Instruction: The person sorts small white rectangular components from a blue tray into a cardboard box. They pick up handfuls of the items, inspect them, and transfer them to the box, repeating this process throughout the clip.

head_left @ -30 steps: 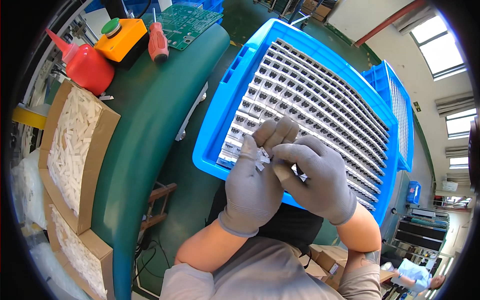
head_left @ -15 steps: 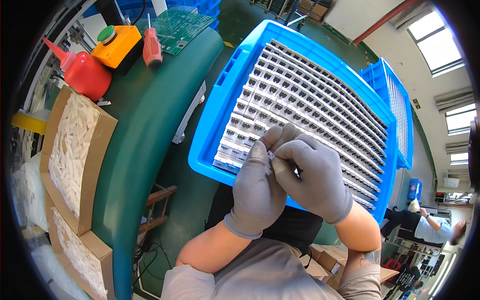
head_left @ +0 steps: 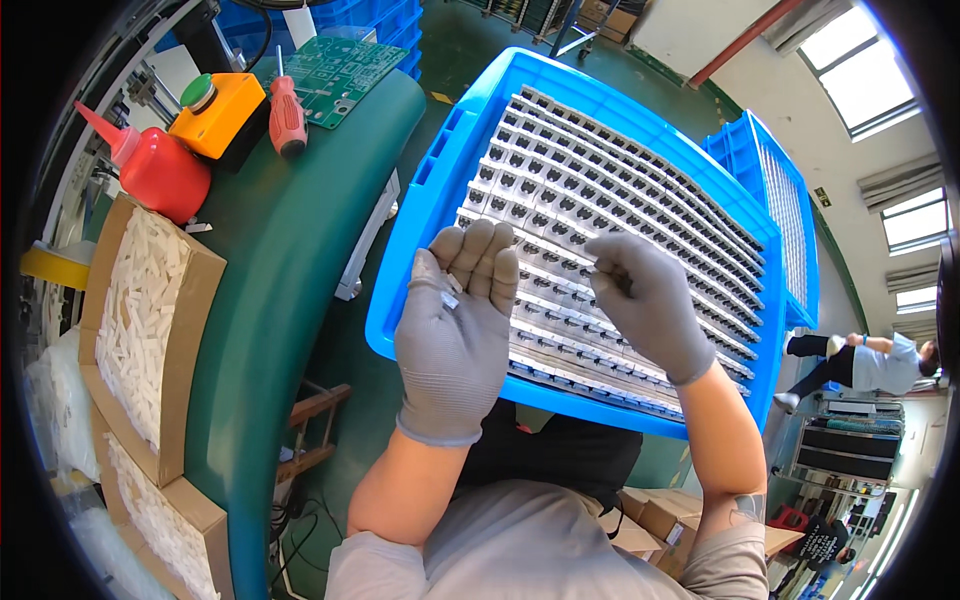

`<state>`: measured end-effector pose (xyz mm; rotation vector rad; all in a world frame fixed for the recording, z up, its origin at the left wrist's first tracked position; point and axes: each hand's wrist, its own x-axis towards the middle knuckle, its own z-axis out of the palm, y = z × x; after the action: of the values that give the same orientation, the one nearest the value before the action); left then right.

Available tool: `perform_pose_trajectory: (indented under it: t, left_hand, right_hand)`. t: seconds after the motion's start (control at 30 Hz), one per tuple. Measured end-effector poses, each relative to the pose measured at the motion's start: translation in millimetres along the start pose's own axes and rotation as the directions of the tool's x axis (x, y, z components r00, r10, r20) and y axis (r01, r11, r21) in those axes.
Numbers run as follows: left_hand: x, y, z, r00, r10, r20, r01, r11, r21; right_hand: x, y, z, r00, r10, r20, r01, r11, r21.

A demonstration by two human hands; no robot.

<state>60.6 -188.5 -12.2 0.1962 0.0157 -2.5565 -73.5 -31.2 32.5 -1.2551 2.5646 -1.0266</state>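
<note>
Hovering over blue tray [head_left: 428,228] of small parts: left hand [head_left: 455,325] pinching white piece [head_left: 449,298], right hand [head_left: 648,305] curled, contents unclear.

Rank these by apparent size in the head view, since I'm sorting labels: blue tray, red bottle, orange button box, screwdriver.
1. blue tray
2. red bottle
3. orange button box, nearly matching the bottle, so unsure
4. screwdriver

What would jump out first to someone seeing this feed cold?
The big blue tray at centre, packed with rows of small grey-and-black parts, dominates. Over its near edge hang two grey-gloved hands: the left hand pinches a small white piece, and the right hand curls over the rows. On the green bench at upper left sit a red squeeze bottle and a yellow button box.
</note>
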Motion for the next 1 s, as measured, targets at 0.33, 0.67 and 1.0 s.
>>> perform_pose_trajectory:
  t: [0.33, 0.67, 1.0]
  left_hand:
    - [6, 2, -6, 0.999, 0.030, 0.025, -0.031, 0.998, 0.049]
    - [6, 2, -4, 0.998, 0.027, 0.053, -0.029, 0.999, 0.041]
    - [4, 2, -4, 0.999, 0.015, 0.044, -0.016, 1.000, 0.015]
  right_hand:
    - [4, -2, 23, 0.993, -0.028, 0.114, 0.055, 0.968, -0.243]
    - [9, -5, 33, 0.986, -0.012, 0.164, 0.075, 0.919, -0.388]
    - [0, -11, 20, 0.975, -0.135, 0.177, 0.189, 0.921, -0.340]
